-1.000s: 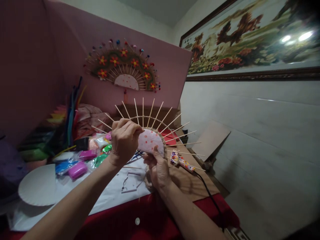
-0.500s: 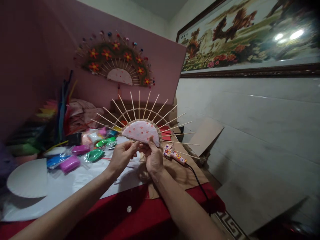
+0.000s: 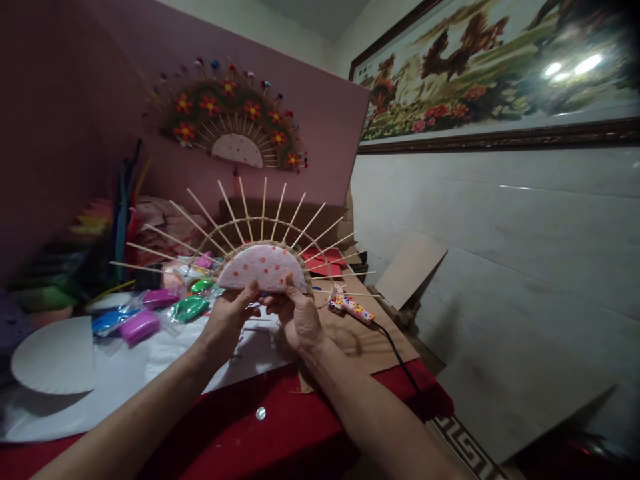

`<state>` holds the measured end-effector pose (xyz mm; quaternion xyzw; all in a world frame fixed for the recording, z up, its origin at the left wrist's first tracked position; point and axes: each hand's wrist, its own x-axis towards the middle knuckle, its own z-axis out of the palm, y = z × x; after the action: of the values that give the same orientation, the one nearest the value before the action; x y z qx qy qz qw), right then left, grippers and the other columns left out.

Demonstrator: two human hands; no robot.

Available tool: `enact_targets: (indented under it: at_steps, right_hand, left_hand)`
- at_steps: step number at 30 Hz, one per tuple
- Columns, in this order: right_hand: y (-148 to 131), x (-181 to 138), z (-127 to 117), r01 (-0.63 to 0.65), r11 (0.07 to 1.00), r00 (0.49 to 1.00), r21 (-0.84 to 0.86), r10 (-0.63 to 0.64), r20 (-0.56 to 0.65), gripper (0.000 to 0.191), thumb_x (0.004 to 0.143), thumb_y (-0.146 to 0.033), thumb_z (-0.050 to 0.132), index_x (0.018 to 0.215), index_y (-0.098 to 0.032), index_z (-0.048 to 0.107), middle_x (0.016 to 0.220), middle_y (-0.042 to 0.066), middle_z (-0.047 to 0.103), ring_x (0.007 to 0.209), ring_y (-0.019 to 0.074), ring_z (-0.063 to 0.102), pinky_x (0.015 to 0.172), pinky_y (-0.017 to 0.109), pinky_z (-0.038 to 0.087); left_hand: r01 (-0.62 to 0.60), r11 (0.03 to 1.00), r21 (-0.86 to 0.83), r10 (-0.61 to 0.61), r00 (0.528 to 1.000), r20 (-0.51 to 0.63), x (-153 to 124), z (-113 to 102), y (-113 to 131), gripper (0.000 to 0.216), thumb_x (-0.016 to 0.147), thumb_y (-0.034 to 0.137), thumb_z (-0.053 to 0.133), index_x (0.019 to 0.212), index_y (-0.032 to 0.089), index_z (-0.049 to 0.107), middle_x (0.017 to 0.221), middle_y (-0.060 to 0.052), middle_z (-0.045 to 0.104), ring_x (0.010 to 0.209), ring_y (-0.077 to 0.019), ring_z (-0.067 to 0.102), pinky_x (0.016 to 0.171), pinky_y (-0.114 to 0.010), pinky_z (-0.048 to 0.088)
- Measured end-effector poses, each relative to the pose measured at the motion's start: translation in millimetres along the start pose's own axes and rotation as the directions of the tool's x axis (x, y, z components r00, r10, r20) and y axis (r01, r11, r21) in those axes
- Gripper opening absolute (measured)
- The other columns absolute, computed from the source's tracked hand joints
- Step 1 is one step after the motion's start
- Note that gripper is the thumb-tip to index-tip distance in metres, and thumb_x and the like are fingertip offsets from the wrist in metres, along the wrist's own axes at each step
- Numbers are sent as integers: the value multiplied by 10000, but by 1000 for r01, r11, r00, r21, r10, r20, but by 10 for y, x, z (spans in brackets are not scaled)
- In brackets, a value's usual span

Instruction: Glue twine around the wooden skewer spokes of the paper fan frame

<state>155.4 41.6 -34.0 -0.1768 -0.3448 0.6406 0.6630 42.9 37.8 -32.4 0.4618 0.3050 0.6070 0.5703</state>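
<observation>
Between my two hands I hold up a half-round fan frame: a white panel with red spots, edged with twisted cord, from which thin wooden sticks spread out like rays. A thin cord arc crosses the sticks partway up. My left hand pinches the lower left edge, its thumb on the panel's front. My right hand grips the lower right edge, with the thumb likewise in front and fingers behind. The fingertips under the panel are partly hidden.
A spotted glue gun with a black cord lies right on brown cardboard. Bagged coloured clay and a white half-disc lie left. A finished flowered fan hangs behind. A small round disc sits on the red cloth.
The fan frame has shifted left and turned to face me more squarely. My left hand has moved from near the bottom middle to the panel's lower left edge, thumb now in front.
</observation>
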Motion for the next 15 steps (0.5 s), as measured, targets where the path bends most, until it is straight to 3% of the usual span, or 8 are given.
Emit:
enact_targets:
  at_steps: [5, 10, 15]
  right_hand:
    - [19, -25, 8, -70, 998, 997, -5, 70, 35, 351, 667, -454, 730, 781, -143, 610, 523, -7, 626, 489, 137, 611, 455, 226, 492]
    - [60, -43, 16, -8, 1000, 998, -18, 9, 62, 335, 663, -412, 754, 834, -154, 625, 617, -4, 658, 468, 107, 593, 419, 192, 473]
    - [81, -93, 44, -13, 970, 991, -242, 45, 127, 350, 662, -398, 749, 876, -145, 636, 722, 8, 667, 460, 84, 583, 390, 165, 456]
  left_hand:
    - [11, 997, -74, -9, 1000, 27, -2, 17, -4, 237, 748, 342, 682, 896, 157, 676, 850, -52, 700, 743, -173, 618, 622, -272, 460]
    - [55, 991, -123, -43, 994, 101, 15, 19, 54, 214, 778, 318, 635, 861, 130, 694, 846, -83, 717, 794, -209, 638, 675, -308, 497]
    - [137, 972, -193, -114, 985, 126, 79, -64, 144, 224, 812, 314, 589, 901, 134, 688, 844, -81, 734, 772, -205, 664, 693, -308, 528]
